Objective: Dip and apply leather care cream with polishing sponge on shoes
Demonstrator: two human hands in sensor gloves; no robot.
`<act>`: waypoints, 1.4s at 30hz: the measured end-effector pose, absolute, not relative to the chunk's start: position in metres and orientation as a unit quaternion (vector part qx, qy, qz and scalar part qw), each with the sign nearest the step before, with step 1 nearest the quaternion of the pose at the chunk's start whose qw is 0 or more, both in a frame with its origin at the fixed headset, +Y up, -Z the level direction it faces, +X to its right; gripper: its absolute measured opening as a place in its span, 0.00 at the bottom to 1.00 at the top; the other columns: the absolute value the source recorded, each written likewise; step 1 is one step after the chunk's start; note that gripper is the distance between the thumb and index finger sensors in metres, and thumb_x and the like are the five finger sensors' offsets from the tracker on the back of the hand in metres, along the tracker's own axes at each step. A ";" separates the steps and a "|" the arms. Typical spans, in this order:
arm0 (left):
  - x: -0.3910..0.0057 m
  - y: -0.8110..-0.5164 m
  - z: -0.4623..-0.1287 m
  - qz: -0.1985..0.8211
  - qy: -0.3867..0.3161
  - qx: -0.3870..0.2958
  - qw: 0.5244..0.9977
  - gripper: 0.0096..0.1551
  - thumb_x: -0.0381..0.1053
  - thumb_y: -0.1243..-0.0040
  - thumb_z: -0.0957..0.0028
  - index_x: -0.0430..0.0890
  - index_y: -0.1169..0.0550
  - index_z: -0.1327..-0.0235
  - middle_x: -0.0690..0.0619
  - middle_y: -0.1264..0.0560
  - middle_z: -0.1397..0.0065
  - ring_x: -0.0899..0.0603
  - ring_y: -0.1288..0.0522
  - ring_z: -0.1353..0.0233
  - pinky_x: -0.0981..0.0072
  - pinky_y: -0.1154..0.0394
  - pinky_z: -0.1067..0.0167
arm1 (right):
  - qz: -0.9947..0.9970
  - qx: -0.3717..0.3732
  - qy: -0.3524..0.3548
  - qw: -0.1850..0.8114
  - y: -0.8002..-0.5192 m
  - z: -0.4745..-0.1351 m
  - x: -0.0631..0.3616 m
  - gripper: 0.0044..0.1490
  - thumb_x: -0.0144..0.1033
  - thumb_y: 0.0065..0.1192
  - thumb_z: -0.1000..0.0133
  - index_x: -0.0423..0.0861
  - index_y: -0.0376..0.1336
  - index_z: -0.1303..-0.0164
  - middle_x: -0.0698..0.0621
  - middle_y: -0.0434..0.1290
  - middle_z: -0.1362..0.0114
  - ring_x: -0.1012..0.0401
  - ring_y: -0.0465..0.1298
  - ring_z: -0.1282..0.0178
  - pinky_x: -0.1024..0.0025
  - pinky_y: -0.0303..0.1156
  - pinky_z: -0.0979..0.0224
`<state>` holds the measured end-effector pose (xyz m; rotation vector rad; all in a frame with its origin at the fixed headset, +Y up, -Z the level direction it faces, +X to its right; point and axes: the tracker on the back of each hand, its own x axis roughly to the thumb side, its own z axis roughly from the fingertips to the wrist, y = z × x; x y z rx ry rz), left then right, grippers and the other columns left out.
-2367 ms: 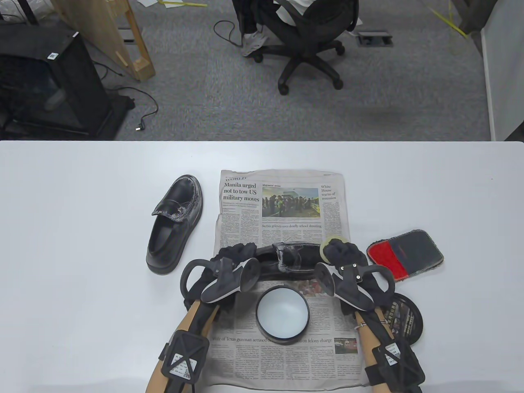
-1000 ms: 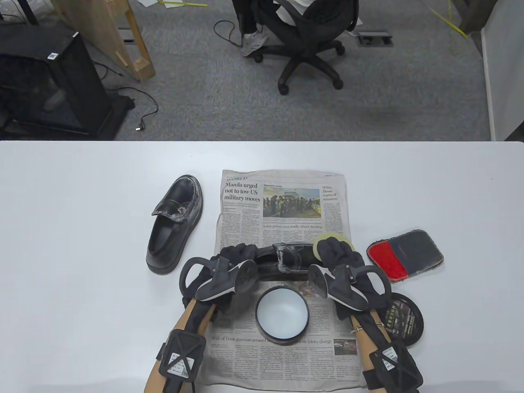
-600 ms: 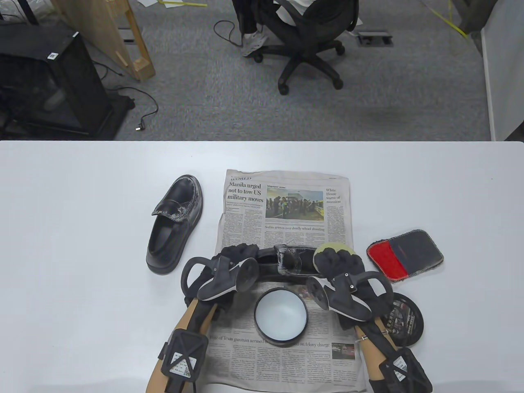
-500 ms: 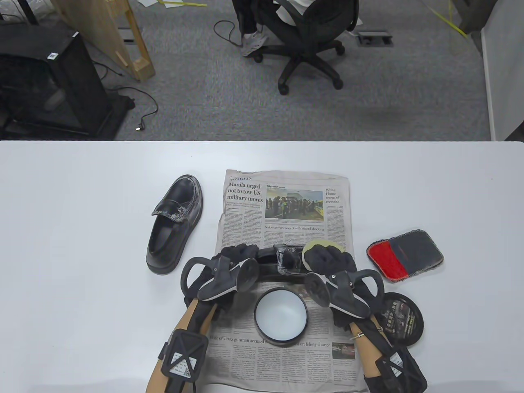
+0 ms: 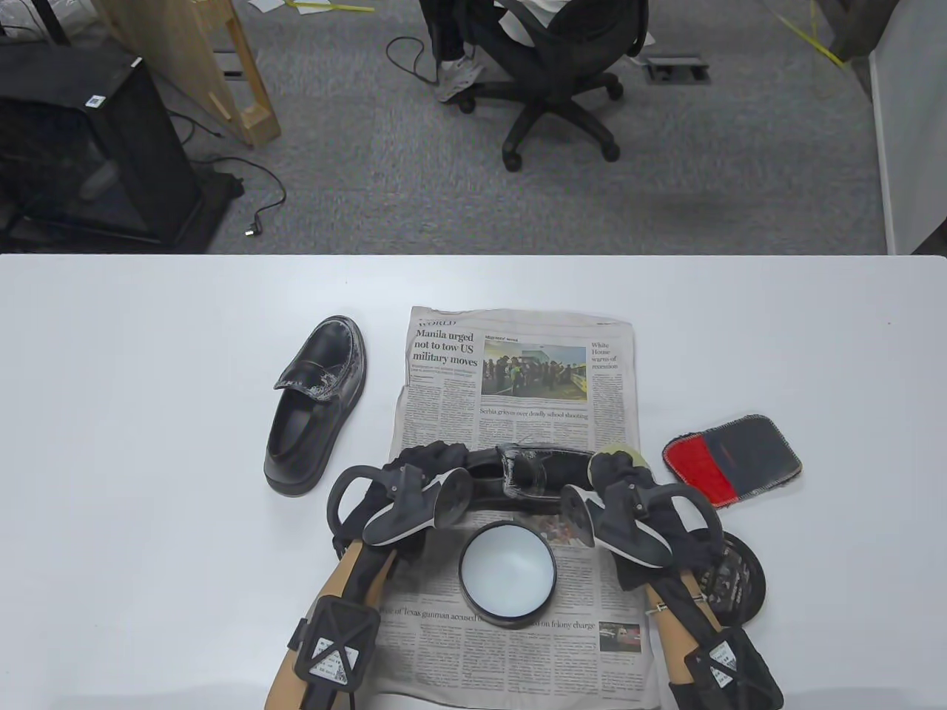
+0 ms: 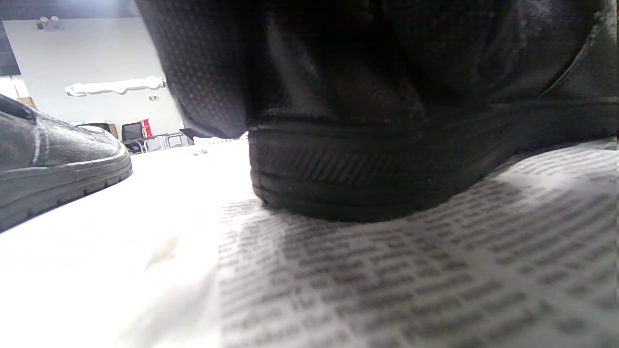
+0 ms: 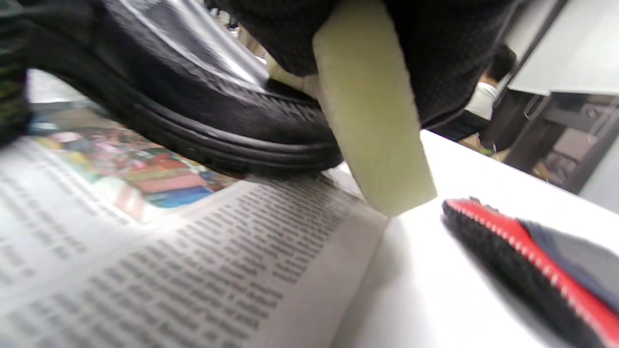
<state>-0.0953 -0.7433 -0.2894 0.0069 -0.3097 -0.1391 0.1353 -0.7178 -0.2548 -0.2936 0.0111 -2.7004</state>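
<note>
Round open cream tin [image 5: 507, 572] near, on newspaper [image 5: 518, 384] | left hand [image 5: 414, 481] grips black leather shoe's [image 5: 529, 473] heel | right hand [image 5: 629, 488], fingers curled round pale-yellow sponge [image 7: 375, 130], has swept from upper to toe tip: spreading underway | second shoe [image 5: 314, 403] far-left awaits.

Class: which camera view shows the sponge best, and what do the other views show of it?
The right wrist view: the sponge fills the frame, gripped by the right hand at the shoe's toe. The table view shows only a sliver; the left wrist view shows none.
</note>
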 end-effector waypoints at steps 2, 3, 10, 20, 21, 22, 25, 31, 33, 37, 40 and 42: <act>-0.095 -0.744 -0.289 -0.067 -0.157 0.004 0.985 0.42 0.66 0.38 0.57 0.60 0.30 0.25 0.55 0.24 0.22 0.46 0.23 0.26 0.59 0.18 0.36 | -0.970 -0.132 0.025 0.204 -0.713 -0.249 0.124 0.30 0.37 0.57 0.37 0.51 0.57 0.23 0.48 0.69 0.21 0.50 0.77 0.29 0.63 0.79 0.30; -0.095 -0.744 -0.289 -0.067 -0.159 0.004 0.985 0.42 0.66 0.38 0.57 0.60 0.31 0.24 0.55 0.24 0.22 0.46 0.23 0.26 0.59 0.18 0.36 | -0.972 -0.145 0.039 0.183 -0.712 -0.248 0.121 0.30 0.38 0.57 0.37 0.54 0.57 0.23 0.51 0.67 0.19 0.50 0.76 0.26 0.61 0.78 0.28; -0.096 -0.745 -0.289 -0.059 -0.164 0.005 0.985 0.44 0.66 0.38 0.56 0.58 0.32 0.23 0.54 0.25 0.21 0.44 0.24 0.25 0.58 0.19 0.35 | -0.986 -0.095 0.036 0.130 -0.736 -0.273 0.136 0.35 0.38 0.54 0.36 0.55 0.48 0.18 0.52 0.58 0.14 0.49 0.66 0.17 0.53 0.67 0.21; -0.095 -0.745 -0.288 -0.060 -0.168 -0.006 0.984 0.42 0.66 0.40 0.52 0.58 0.33 0.22 0.53 0.26 0.20 0.44 0.25 0.24 0.58 0.20 0.35 | -0.970 -0.068 -0.025 0.231 -0.722 -0.259 0.149 0.35 0.36 0.57 0.36 0.49 0.52 0.18 0.47 0.65 0.18 0.51 0.77 0.27 0.60 0.77 0.29; -0.095 -0.745 -0.288 -0.059 -0.168 -0.009 0.984 0.41 0.66 0.40 0.52 0.59 0.32 0.22 0.53 0.26 0.20 0.44 0.25 0.24 0.57 0.20 0.35 | -0.967 -0.078 -0.020 0.241 -0.719 -0.254 0.144 0.35 0.36 0.58 0.37 0.49 0.53 0.19 0.48 0.66 0.19 0.51 0.77 0.28 0.60 0.77 0.29; -0.094 -0.745 -0.288 -0.058 -0.168 -0.011 0.984 0.40 0.65 0.40 0.51 0.59 0.32 0.23 0.53 0.26 0.20 0.43 0.25 0.24 0.56 0.21 0.35 | -0.965 -0.089 -0.014 0.247 -0.717 -0.250 0.139 0.34 0.36 0.58 0.37 0.51 0.54 0.20 0.49 0.67 0.19 0.51 0.77 0.28 0.59 0.76 0.29; -0.094 -0.744 -0.288 -0.057 -0.166 -0.010 0.984 0.39 0.65 0.40 0.52 0.61 0.32 0.24 0.53 0.25 0.20 0.43 0.25 0.24 0.56 0.21 0.35 | -0.964 -0.140 0.030 0.225 -0.711 -0.241 0.120 0.32 0.37 0.58 0.37 0.56 0.55 0.22 0.53 0.67 0.19 0.51 0.75 0.25 0.59 0.74 0.26; -0.093 -0.744 -0.286 -0.072 -0.162 -0.001 0.984 0.39 0.65 0.40 0.53 0.61 0.31 0.24 0.53 0.24 0.22 0.43 0.23 0.26 0.57 0.20 0.36 | -0.979 -0.121 0.078 0.147 -0.729 -0.259 0.127 0.33 0.37 0.56 0.37 0.58 0.51 0.21 0.54 0.62 0.16 0.52 0.70 0.20 0.57 0.72 0.23; -0.093 -0.745 -0.286 -0.071 -0.162 0.000 0.984 0.39 0.65 0.40 0.53 0.61 0.31 0.25 0.53 0.24 0.22 0.43 0.23 0.26 0.57 0.20 0.36 | -0.983 -0.094 0.064 0.145 -0.733 -0.265 0.137 0.34 0.37 0.55 0.37 0.58 0.50 0.20 0.54 0.61 0.16 0.52 0.69 0.20 0.58 0.72 0.24; -0.092 -0.745 -0.286 -0.072 -0.158 0.003 0.985 0.39 0.65 0.40 0.53 0.61 0.31 0.25 0.53 0.24 0.22 0.44 0.23 0.26 0.57 0.20 0.36 | -0.984 -0.054 0.023 0.171 -0.734 -0.270 0.158 0.35 0.37 0.57 0.38 0.55 0.51 0.20 0.51 0.64 0.18 0.53 0.75 0.24 0.62 0.76 0.27; -0.092 -0.745 -0.286 -0.074 -0.156 0.003 0.985 0.39 0.65 0.40 0.53 0.61 0.31 0.25 0.53 0.24 0.22 0.44 0.23 0.27 0.57 0.20 0.37 | -0.981 -0.059 -0.014 0.186 -0.724 -0.264 0.156 0.34 0.36 0.58 0.38 0.52 0.53 0.20 0.49 0.67 0.20 0.52 0.77 0.27 0.63 0.77 0.29; -0.092 -0.745 -0.286 -0.073 -0.155 0.003 0.985 0.39 0.65 0.40 0.54 0.61 0.30 0.25 0.53 0.24 0.22 0.44 0.23 0.27 0.57 0.20 0.37 | -0.975 -0.074 -0.021 0.209 -0.720 -0.257 0.148 0.33 0.36 0.59 0.38 0.50 0.55 0.21 0.48 0.68 0.20 0.52 0.77 0.27 0.62 0.78 0.29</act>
